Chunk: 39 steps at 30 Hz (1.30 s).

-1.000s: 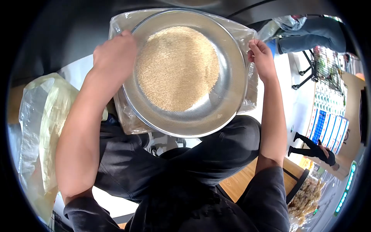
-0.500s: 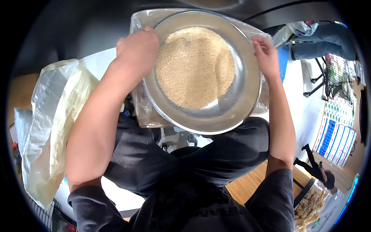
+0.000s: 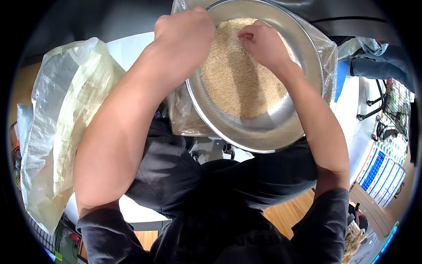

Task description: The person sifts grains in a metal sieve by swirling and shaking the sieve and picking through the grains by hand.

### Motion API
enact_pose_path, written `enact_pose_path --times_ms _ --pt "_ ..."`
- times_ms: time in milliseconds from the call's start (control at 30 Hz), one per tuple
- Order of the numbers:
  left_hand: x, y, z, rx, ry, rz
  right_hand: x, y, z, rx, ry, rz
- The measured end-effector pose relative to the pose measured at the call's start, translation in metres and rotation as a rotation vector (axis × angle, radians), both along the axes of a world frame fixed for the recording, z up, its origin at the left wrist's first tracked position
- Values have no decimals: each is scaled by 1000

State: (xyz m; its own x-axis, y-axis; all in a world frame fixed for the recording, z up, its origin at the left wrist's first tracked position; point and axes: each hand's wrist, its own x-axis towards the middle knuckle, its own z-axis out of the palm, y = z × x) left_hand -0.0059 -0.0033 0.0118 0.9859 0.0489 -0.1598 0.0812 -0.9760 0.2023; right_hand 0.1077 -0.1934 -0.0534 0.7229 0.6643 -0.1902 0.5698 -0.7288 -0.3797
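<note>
A large round metal sieve point(image 3: 263, 143) with a mesh wall sits above my lap, tilted a little. Pale tan grain point(image 3: 246, 92) covers most of its bottom; its exact kind is too fine to tell. My left hand point(image 3: 187, 37) is closed at the sieve's left rim, its fingertips partly hidden. Over the upper part of the grain, my right hand point(image 3: 263, 46) has its fingers pinched together. Whatever they hold, if anything, is too small to make out. Beneath the sieve lies a clear plastic bag point(image 3: 189, 119), showing on both sides.
At the left hangs a crumpled translucent plastic bag point(image 3: 66, 119). Dark machinery or panelling point(image 3: 110, 26) spans the top. To the right are a person's jeans-clad leg point(image 3: 380, 66), a wheeled cart point(image 3: 395, 105) and stacked blue and white boxes point(image 3: 382, 176).
My right hand has left the sieve's right rim and moved left over the grain, fingers pinched. My left hand stays at the rim. The whole view has shifted, with the sieve now further right.
</note>
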Motion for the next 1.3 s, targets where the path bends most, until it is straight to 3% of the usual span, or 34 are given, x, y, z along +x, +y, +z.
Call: enact_pose_path --times_ms 633,1033,1300 --pt "2 -8 6 176 51 49 2 -1 -5 -39 -1 33" --pt "3 -3 1 28 34 33 1 -2 -9 -49 -17 49" --pt "10 -7 15 94 245 55 -2 -2 -10 -10 -63 58"
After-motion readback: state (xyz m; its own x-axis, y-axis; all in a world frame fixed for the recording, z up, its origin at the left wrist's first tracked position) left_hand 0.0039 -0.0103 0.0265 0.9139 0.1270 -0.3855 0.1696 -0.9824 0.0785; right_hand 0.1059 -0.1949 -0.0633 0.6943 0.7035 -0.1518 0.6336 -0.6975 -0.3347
